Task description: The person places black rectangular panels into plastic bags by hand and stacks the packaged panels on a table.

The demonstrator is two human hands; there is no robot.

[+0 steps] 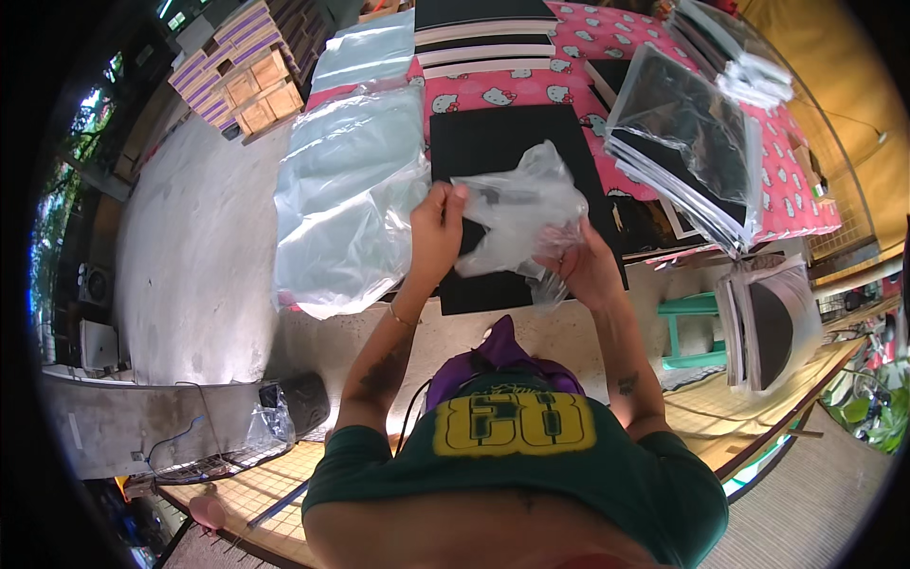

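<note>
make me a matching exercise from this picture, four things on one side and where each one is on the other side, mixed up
Things:
1. clear bag
2. black sheet
3. pile of plastic bags
4. green stool

Places:
A. on the table, left of the black sheet
B. below the table edge, to the right
C. held in left hand and right hand
D. flat on the table, under the hands

Pairs: 1-C, 2-D, 3-A, 4-B

One head-worn fisheye view looks steeply down from close above the person's chest, facing twelve o'clock across the table [578, 38]; the floor [190, 247] curves at nine o'clock.
</note>
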